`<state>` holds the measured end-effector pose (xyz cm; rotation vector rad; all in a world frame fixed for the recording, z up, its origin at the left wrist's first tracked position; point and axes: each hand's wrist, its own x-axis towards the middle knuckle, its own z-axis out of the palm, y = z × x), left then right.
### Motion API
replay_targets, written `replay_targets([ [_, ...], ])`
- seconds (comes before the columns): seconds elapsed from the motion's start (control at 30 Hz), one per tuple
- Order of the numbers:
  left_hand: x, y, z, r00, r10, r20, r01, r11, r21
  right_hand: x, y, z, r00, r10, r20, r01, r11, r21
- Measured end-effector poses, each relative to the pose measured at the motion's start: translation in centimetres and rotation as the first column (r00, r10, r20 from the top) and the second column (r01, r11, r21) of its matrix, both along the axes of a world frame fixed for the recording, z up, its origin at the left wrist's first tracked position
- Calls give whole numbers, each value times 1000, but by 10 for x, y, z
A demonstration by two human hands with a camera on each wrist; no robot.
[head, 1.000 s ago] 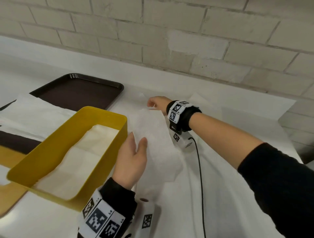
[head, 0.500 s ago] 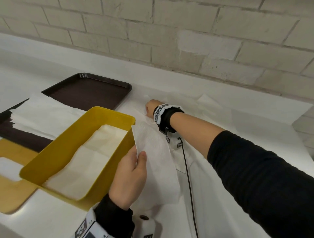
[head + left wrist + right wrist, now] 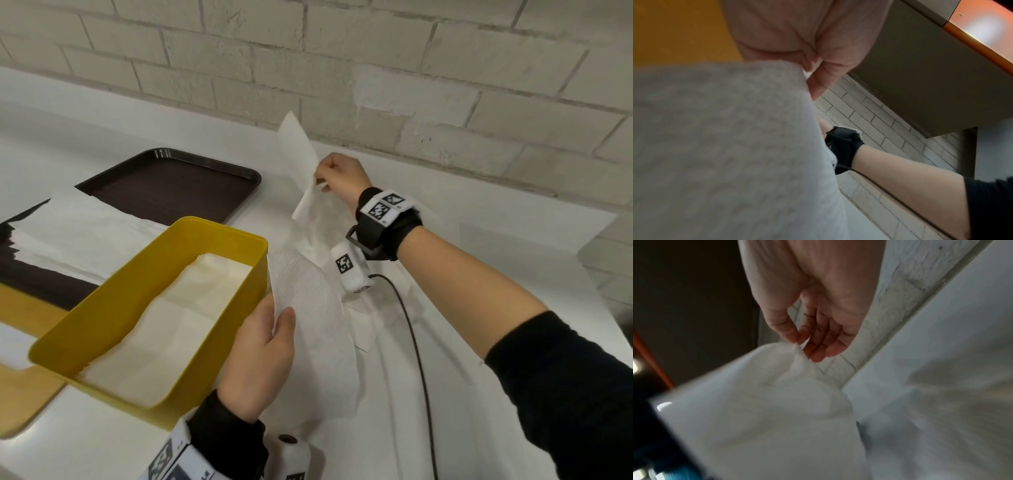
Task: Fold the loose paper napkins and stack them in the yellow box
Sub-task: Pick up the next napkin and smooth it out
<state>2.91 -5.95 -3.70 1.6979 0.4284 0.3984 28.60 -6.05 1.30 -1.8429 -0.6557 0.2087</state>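
Holding one napkin up off the counter, the left hand pinches its near edge between thumb and fingers just beside the yellow box, while the right hand has a second napkin nipped between thumb and forefinger and raised near the brick wall; the right wrist view shows that pinch plainly, with the other fingers loosely curled and free. More loose napkins lie rumpled on the counter under the right wrist, and another pile rests partly on the dark tray. Folded sheets already line the box bottom, so the task looks part-way done. This seems to be the picking-up step, ahead of a fold. Next, I judge, each thin sheet wants its edges brought together squarely before it goes flat onto the stack in the box; whether the two sheets are wholly apart I cannot tell.
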Motion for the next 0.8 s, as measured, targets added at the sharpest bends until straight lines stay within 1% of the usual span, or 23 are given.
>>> replay_targets([
  [0.07, 2, 1, -1, 999, -1, 36, 1, 1000, 15, -8, -15, 19, 996, 32, -85, -19, 987, 157],
  [0.13, 5, 2, -3, 997, 25, 71, -25, 1000, 4, -18, -34, 34, 990, 85, -113, -51, 960, 274],
  [0.2, 7, 3, -4, 991, 63, 122, -60, 998, -28, -28, -53, 46, 988, 125, -89, -90, 943, 321],
  [0.27, 8, 3, -1, 981, 91, 173, -77, 993, -89, -40, -73, 53, 987, 154, -49, -129, 933, 337],
  [0.33, 11, 2, 0, 969, 98, 227, -79, 993, -88, -53, -93, 60, 982, 187, -6, -175, 930, 325],
  [0.4, 15, 0, -2, 964, 98, 245, -95, 995, -22, -69, -110, 64, 975, 204, 91, -220, 946, 238],
  [0.47, 17, -4, 0, 972, 87, 218, -101, 993, 58, -86, -122, 64, 945, 199, 259, -217, 975, 41],
  [0.53, 18, -9, 4, 978, 64, 199, -73, 997, 37, -104, -127, 58, 855, 217, 471, -144, 972, -186],
  [0.57, 19, -12, 7, 976, 66, 207, -68, 998, 6, -114, -128, 53, 810, 252, 530, -121, 955, -270],
  [0.6, 19, -13, 10, 972, 70, 224, -63, 997, -38, -122, -128, 49, 784, 295, 547, -115, 934, -338],
  [0.67, 18, -17, 18, 962, 68, 263, -35, 991, -129, -135, -129, 38, 759, 348, 551, -100, 898, -428],
  [0.8, 13, -23, 31, 954, 26, 297, 56, 963, -263, -154, -127, 14, 718, 408, 564, -91, 858, -505],
])
